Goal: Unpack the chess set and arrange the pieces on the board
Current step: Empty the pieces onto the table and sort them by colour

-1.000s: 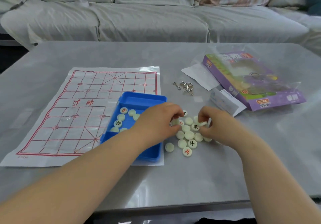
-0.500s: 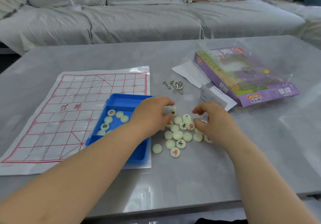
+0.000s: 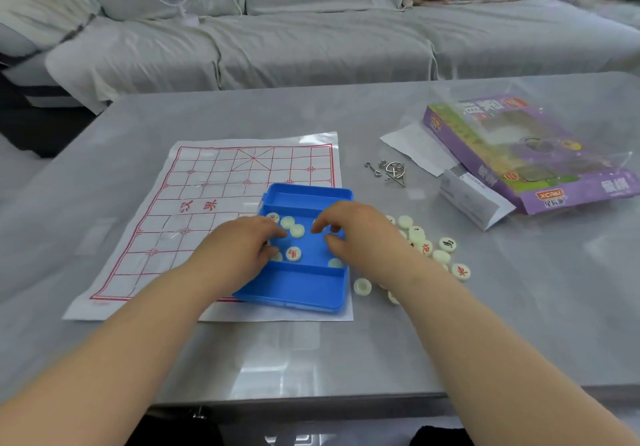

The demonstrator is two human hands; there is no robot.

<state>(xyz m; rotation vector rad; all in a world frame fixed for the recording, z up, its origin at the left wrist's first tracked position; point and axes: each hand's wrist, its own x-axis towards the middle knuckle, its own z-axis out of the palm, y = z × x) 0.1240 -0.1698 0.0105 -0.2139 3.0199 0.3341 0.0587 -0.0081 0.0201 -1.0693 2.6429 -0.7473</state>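
Reading left to right across the grey glossy table [image 3: 346, 359]:

Board: thin white paper sheet printed with a red grid [image 3: 214, 203], lying flat and bare of pieces; likely light and easily creased or shifted, so best pressed down at a margin when pieces are set on it.

Left hand [image 3: 239, 251]: at the left wall of the case, fingers curled down into it; whether they pinch a disc I cannot tell.

Case: shallow blue plastic tray with a divider [image 3: 304, 286], resting on the board's near right corner; looks rigid and light, so take it by its two side walls.

Discs in the case: small round pale-green pieces with red characters [image 3: 293, 254], several loose in the far compartment; probably smooth, hard and slippery, best pinched across the rim.

Right hand [image 3: 360, 234]: over the case's right side, thumb and fingers apart in a loose pinch, nothing visibly held.

Loose discs: a scatter of the same pale round pieces [image 3: 446, 244] on the table just right of the case.
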